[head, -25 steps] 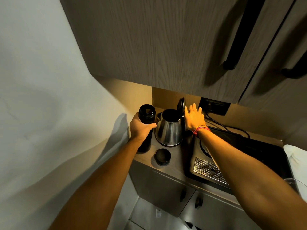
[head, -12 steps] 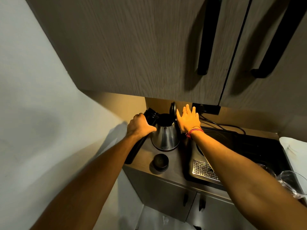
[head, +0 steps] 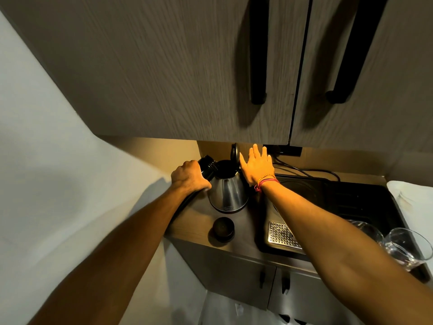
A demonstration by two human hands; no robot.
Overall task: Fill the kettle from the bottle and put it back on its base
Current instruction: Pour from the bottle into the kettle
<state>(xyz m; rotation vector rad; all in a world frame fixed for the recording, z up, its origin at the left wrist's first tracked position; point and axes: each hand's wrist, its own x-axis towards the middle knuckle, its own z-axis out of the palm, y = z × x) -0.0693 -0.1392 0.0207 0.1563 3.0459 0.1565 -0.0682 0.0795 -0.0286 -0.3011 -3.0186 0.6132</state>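
A steel kettle [head: 228,194] stands on the counter [head: 246,233] with its black lid [head: 235,154] flipped up. My left hand [head: 189,178] grips a black bottle [head: 207,167], tilted so its open mouth rests over the kettle's opening. My right hand [head: 256,167] is flat and spread against the raised lid and the kettle's far side, holding nothing. The bottle's black cap [head: 223,229] lies on the counter in front of the kettle. I cannot make out the kettle's base or any water stream.
A dark sink [head: 351,207] with a perforated metal tray [head: 282,234] lies to the right, with glasses [head: 407,247] at its right edge. A wall socket [head: 284,151] and cable run behind. Upper cabinets with black handles [head: 257,55] hang low overhead. A wall closes the left side.
My left hand has tipped the upright bottle over toward the kettle until its mouth is above the opening. My right hand has stayed at the lid.
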